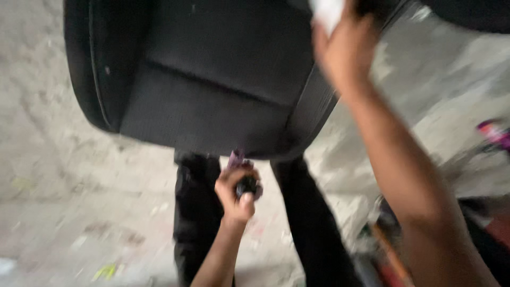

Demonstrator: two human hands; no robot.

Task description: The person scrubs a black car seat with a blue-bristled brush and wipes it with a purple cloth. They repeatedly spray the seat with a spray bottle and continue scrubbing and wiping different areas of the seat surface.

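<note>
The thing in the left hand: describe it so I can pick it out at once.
Start at the big black car seat filling the upper frame. Just below its front edge, the left hand grips a small can, dark with a purple top, the only purple near the seat.

Stained concrete floor [79, 212], pink object [494, 133] at right, perhaps a bottle

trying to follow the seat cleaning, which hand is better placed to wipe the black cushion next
Right, probably. The right hand already lies against the black seat cushion with a white cloth in its grip. The left hand is below the cushion's front edge, closed on a small dark and purple object, too blurred to name.
</note>
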